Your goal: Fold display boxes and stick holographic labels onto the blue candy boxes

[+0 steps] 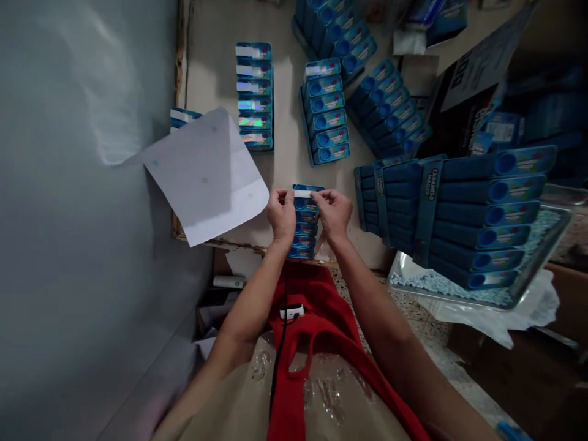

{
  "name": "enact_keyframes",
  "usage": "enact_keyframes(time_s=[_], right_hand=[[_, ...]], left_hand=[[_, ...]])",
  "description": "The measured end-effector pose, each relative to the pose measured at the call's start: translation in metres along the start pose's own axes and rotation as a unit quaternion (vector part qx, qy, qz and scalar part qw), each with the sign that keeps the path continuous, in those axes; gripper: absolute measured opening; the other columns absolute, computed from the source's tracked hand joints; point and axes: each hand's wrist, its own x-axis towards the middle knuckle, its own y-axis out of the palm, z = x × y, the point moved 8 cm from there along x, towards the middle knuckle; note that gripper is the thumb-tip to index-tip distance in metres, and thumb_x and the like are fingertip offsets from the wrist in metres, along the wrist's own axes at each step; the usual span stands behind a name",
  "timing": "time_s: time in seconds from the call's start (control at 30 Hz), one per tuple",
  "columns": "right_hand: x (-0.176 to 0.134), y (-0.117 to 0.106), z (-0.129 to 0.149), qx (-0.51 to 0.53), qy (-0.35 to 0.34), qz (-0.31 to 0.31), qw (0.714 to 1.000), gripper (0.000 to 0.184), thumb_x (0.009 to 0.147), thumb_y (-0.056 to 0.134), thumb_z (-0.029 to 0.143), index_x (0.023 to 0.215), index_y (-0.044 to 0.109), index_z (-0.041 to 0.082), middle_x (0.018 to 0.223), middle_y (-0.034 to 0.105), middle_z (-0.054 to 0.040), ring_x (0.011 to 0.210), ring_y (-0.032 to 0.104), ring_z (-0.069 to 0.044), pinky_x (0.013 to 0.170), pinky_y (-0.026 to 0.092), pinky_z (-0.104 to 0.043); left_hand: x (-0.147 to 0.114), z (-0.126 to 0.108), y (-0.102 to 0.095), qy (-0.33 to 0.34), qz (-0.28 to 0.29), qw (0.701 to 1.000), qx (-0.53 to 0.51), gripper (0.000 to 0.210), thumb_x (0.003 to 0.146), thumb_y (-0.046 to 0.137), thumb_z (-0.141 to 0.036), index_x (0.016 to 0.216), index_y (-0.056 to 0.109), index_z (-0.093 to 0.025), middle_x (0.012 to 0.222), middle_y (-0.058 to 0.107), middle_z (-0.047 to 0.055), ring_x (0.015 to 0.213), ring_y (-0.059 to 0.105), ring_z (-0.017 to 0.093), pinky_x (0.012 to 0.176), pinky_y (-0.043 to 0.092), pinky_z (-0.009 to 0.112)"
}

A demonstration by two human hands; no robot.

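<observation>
My left hand [281, 214] and my right hand [334, 213] pinch the two ends of a white sticker strip [302, 194]. The strip stretches across the far end of a pack of blue candy boxes [305, 229] at the table's front edge. Whether it is pressed down fully I cannot tell. To the left, a large white paper sheet [202, 177] partly covers other blue boxes [181, 116]. Farther back stands a pack of blue boxes [254, 97] with shiny strips across their ends. Right of it, another pack [327, 110] shows one strip on its farthest box.
More blue packs [388, 110] crowd the right side of the table [209, 55]. A tall stack of packs [482, 214] overhangs a metal tray [519, 300] of pale blue pieces. A grey wall [87, 214] closes off the left.
</observation>
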Motion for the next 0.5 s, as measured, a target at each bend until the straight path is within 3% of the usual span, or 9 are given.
enact_keyframes(time_s=[0.1, 0.3, 0.5], right_hand=[[0.005, -0.001, 0.007, -0.038, -0.010, -0.054, 0.998, 0.029, 0.082, 0.072, 0.047, 0.079, 0.074, 0.018, 0.061, 0.061, 0.0029, 0.060, 0.056, -0.015, 0.062, 0.041, -0.028], [0.003, 0.004, 0.007, -0.057, 0.022, -0.027, 0.998, 0.026, 0.082, 0.069, 0.044, 0.080, 0.074, 0.018, 0.059, 0.060, 0.0040, 0.059, 0.055, -0.016, 0.060, 0.039, -0.027], [0.005, 0.007, 0.003, -0.063, 0.011, -0.033, 0.997, 0.026, 0.082, 0.070, 0.045, 0.079, 0.073, 0.019, 0.060, 0.059, 0.0035, 0.061, 0.057, -0.017, 0.062, 0.039, -0.027]], left_hand=[[0.007, -0.010, 0.000, 0.056, -0.035, 0.995, 0.070, 0.014, 0.098, 0.065, -0.026, 0.086, 0.059, -0.022, 0.092, 0.070, 0.003, 0.091, 0.065, 0.018, 0.091, 0.049, 0.029], [0.012, 0.002, 0.003, 0.061, -0.053, 0.995, 0.060, 0.015, 0.098, 0.064, -0.020, 0.085, 0.058, -0.022, 0.088, 0.069, 0.002, 0.085, 0.065, 0.018, 0.084, 0.048, 0.028], [0.020, 0.010, 0.004, 0.052, -0.048, 0.996, 0.050, 0.015, 0.098, 0.065, -0.023, 0.085, 0.058, -0.022, 0.088, 0.069, 0.003, 0.085, 0.064, 0.018, 0.087, 0.048, 0.029]])
